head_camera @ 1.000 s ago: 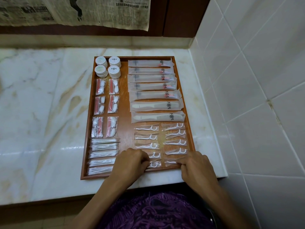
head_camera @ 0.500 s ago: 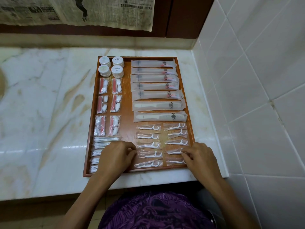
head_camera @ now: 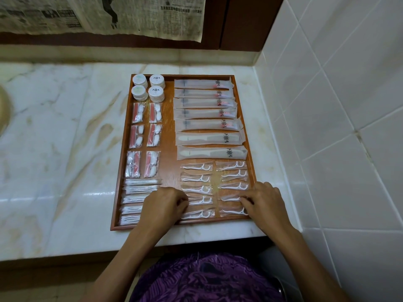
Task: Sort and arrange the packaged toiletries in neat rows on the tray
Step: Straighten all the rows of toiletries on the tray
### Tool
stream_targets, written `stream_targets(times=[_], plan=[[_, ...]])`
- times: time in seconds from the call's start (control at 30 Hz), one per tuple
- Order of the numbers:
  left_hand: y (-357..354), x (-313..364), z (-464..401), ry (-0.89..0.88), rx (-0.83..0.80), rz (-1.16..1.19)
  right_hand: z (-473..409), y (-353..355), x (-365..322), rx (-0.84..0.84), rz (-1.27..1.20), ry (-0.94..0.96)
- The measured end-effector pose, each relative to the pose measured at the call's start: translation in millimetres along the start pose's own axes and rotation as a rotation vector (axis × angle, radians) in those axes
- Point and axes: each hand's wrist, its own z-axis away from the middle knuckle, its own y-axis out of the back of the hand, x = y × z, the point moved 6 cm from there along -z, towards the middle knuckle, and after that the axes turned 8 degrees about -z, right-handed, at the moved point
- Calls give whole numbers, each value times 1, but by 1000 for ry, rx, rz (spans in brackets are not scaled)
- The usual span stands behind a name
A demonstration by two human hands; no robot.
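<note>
Wooden tray [head_camera: 122,194] sits on marble counter [head_camera: 54,138], pushed toward tiled wall [head_camera: 338,105] at 3 o'clock. Newspaper [head_camera: 98,14] hangs at 12 o'clock.

Tray contents, rows look tidy:
- 11 o'clock corner: 4 stacks of round white packs [head_camera: 148,87], 2x2.
- Below those, left side: 6 clear packs w/ red strip + cotton [head_camera: 145,139], 2 cols x 3 rows.
- 7 o'clock corner: stack of cotton-swab packs [head_camera: 139,188], long side across the tray, partly under left hand.
- Right side, 12 to 3 o'clock: 5 frosted sleeves w/ pink item [head_camera: 205,103], then 2 comb sleeves [head_camera: 210,146] under them, all lying across.
- 5 o'clock area: floss-pick packs [head_camera: 233,175], 2 cols, approx 5 rows.

Left hand [head_camera: 163,205]: over tray's near edge at 6 o'clock, fingers curled, tips at the left col of floss picks, rows 4-5. Real pinch vs just touching: can't tell, knuckles hide it.

Right hand [head_camera: 265,202]: at 5 o'clock corner, fingers bent, tips [head_camera: 246,200] on the right-col floss pack, row 4. Looks like pressing/nudging, but can't confirm a grip.

Both hands apart, left col packs between them. Purple patterned garment [head_camera: 207,280] at bottom of view.
</note>
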Motion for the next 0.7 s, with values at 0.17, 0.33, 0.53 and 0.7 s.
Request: stream_targets(times=[0.17,0.33,0.53,0.7], plan=[[1,-3,1,-3,20,27,0,0,0,6,-6,11],[5,1,2,-32,54,70,3,1,0,30,-39,19],[11,5,-7,-76,141,-39,3,5,2,88,-58,9],[9,4,-15,-52,124,-121,5,7,5,99,-68,3]])
